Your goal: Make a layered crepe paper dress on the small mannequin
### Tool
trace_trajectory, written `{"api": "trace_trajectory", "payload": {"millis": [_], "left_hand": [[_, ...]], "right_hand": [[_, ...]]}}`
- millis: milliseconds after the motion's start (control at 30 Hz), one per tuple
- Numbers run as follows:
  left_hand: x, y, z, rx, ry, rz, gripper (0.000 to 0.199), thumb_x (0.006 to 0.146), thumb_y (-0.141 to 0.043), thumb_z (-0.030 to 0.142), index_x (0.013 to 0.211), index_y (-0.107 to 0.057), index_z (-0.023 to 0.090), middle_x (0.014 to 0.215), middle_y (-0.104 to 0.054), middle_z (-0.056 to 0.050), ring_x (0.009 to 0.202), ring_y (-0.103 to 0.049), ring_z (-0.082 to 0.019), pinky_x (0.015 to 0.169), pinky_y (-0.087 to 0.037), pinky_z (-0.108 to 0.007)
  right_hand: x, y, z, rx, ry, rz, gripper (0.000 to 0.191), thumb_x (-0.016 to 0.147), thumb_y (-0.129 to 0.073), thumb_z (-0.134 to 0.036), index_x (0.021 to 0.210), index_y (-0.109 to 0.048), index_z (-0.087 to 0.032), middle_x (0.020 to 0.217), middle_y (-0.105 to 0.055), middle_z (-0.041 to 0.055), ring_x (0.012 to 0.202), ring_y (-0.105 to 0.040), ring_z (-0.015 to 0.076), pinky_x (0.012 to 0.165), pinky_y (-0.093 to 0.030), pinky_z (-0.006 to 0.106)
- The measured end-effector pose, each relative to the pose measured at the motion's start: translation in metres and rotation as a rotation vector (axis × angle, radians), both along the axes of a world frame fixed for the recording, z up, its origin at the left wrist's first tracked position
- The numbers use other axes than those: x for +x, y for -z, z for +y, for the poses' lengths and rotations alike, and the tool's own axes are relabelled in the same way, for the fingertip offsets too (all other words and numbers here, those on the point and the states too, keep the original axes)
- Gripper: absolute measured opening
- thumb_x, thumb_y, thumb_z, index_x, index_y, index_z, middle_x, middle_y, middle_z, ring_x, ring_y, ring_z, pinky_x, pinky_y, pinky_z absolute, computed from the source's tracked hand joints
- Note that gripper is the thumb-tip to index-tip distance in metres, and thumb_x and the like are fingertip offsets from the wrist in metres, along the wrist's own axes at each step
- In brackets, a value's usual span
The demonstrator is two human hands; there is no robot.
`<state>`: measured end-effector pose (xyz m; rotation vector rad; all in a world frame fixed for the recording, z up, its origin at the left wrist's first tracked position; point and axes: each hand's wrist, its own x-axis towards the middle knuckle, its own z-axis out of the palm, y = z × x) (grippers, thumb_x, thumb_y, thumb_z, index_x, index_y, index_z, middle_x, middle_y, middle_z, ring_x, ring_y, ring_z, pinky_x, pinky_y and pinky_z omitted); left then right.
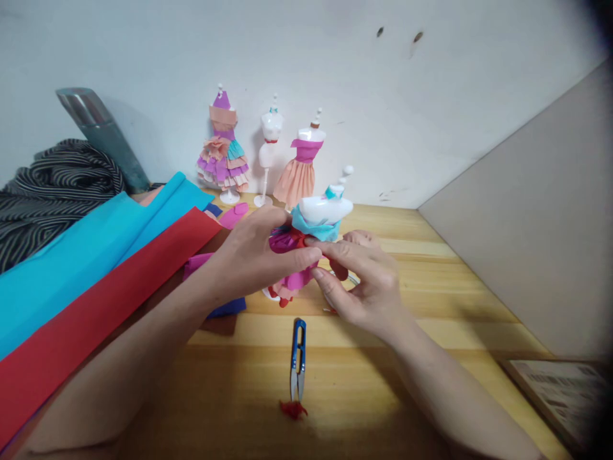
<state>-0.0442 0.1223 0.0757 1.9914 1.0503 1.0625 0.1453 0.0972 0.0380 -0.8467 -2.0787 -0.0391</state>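
Observation:
A small white mannequin [325,209] leans between my hands, wearing a light blue top [316,227] and a layered skirt [295,280] in pink, peach and red. My left hand [258,249] wraps round its waist from the left, thumb across the front. From the right, my right hand [366,275] pinches at the red waist, index finger and thumb on the skirt's upper part. Below them, blue-handled thread snips [299,351] lie on the wooden table [383,390], with a red scrap [293,409] at their tips.
Three more mannequins stand by the wall: a ruffled one [224,147], a mostly bare one [271,134] and one in pink and peach [306,153]. Blue [119,223] and red crepe paper [115,300], striped cloth [76,172] and a bottle [105,134] lie left. A board [560,396] is right.

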Motion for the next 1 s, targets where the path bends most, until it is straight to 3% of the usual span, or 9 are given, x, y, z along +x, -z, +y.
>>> {"api": "trace_trajectory", "payload": {"millis": [167, 300, 433, 567, 633, 733, 867, 1000], "left_hand": [[0.009, 0.013, 0.003, -0.011, -0.053, 0.004, 0.024, 0.074, -0.065, 0.035, 0.087, -0.068, 0.016, 0.085, -0.067, -0.003, 0.081, -0.061, -0.019, 0.073, -0.048, -0.031], [0.005, 0.017, 0.007, -0.025, -0.012, -0.031, 0.023, 0.073, -0.066, 0.032, 0.089, -0.069, 0.015, 0.091, -0.07, -0.006, 0.086, -0.063, -0.02, 0.079, -0.049, -0.033], [0.005, 0.018, 0.007, -0.03, -0.036, -0.042, 0.02, 0.074, -0.064, 0.027, 0.09, -0.07, 0.015, 0.092, -0.071, -0.006, 0.087, -0.065, -0.02, 0.08, -0.05, -0.033], [0.008, 0.018, 0.005, -0.025, -0.072, -0.041, 0.018, 0.074, -0.063, 0.025, 0.088, -0.07, 0.016, 0.092, -0.072, -0.005, 0.087, -0.065, -0.02, 0.079, -0.051, -0.033], [0.008, 0.018, 0.005, -0.018, -0.074, -0.044, 0.016, 0.074, -0.062, 0.024, 0.085, -0.07, 0.016, 0.093, -0.072, -0.005, 0.086, -0.065, -0.02, 0.08, -0.051, -0.033], [0.007, 0.018, 0.006, -0.037, -0.052, -0.05, 0.013, 0.073, -0.062, 0.024, 0.082, -0.068, 0.016, 0.092, -0.072, -0.005, 0.085, -0.065, -0.019, 0.08, -0.051, -0.033], [0.003, 0.016, 0.007, -0.089, -0.01, -0.064, 0.018, 0.073, -0.065, 0.028, 0.085, -0.068, 0.015, 0.09, -0.071, -0.006, 0.088, -0.065, -0.022, 0.082, -0.051, -0.036], [0.001, 0.016, 0.008, -0.116, 0.009, -0.089, 0.02, 0.072, -0.066, 0.029, 0.088, -0.068, 0.016, 0.091, -0.071, -0.006, 0.09, -0.064, -0.022, 0.083, -0.051, -0.036]], "right_hand": [[0.0, 0.0, 0.0, -0.052, -0.055, 0.012, 0.028, 0.081, -0.061, -0.014, 0.108, -0.067, -0.02, 0.058, -0.056, -0.0019, 0.056, -0.046, 0.0145, 0.063, -0.035, 0.035], [0.0, 0.002, -0.001, -0.261, -0.087, 0.222, 0.023, 0.083, -0.061, -0.016, 0.104, -0.069, -0.022, 0.056, -0.05, -0.0044, 0.055, -0.047, 0.0125, 0.06, -0.039, 0.031], [-0.002, 0.007, -0.002, -0.302, 0.03, 0.401, 0.017, 0.08, -0.065, -0.018, 0.096, -0.069, -0.022, 0.056, -0.047, -0.0062, 0.051, -0.044, 0.0099, 0.056, -0.039, 0.027], [-0.004, 0.007, -0.002, -0.238, 0.155, 0.385, 0.004, 0.076, -0.068, -0.019, 0.08, -0.066, -0.02, 0.052, -0.047, -0.0066, 0.048, -0.041, 0.0088, 0.053, -0.036, 0.026], [-0.005, 0.005, -0.002, -0.284, 0.161, 0.391, 0.01, 0.077, -0.065, -0.019, 0.068, -0.062, -0.019, 0.051, -0.048, -0.0055, 0.049, -0.041, 0.0091, 0.053, -0.034, 0.026], [-0.006, 0.005, 0.003, -0.472, 0.115, 0.541, 0.019, 0.077, -0.064, -0.022, 0.059, -0.058, -0.02, 0.05, -0.046, -0.0049, 0.05, -0.039, 0.0092, 0.051, -0.031, 0.025], [-0.005, 0.007, 0.012, -0.803, -0.042, 0.8, 0.022, 0.07, -0.07, -0.033, 0.058, -0.059, -0.019, 0.052, -0.049, -0.0035, 0.049, -0.039, 0.0091, 0.05, -0.029, 0.025], [-0.005, 0.006, 0.018, -0.963, -0.056, 0.892, 0.024, 0.061, -0.075, -0.037, 0.056, -0.06, -0.019, 0.05, -0.05, -0.0026, 0.047, -0.035, 0.0087, 0.047, -0.022, 0.025]]}}
